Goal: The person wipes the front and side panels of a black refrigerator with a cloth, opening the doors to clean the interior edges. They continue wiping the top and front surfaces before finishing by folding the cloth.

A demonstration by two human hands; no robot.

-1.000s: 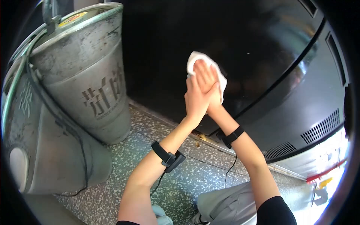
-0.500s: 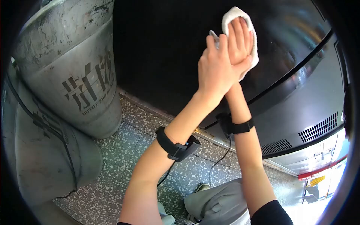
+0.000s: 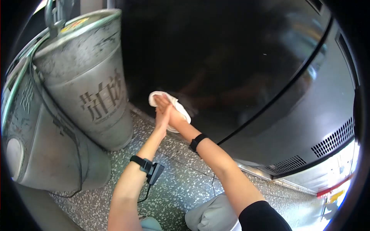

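Observation:
A white cloth lies pressed against the low left part of a glossy black panel. My right hand rests flat on the cloth, its blurred fingers pointing up and left and holding it to the surface. Against the side of that hand leans my left hand, fingers stretched out and partly overlapping the right. Some left fingertips are hard to make out. Both hands sit close to the panel's bottom edge, just above the floor.
Two grey metal-look bins stand at left, the lettered bin close to the panel and another bin nearer me. A black cable hangs over the nearer one. Speckled floor lies below; a vented grey panel is at right.
Both hands and the cloth have moved down and left across the black panel, from its upper part to near its bottom edge. The view has shifted, showing more of the bins.

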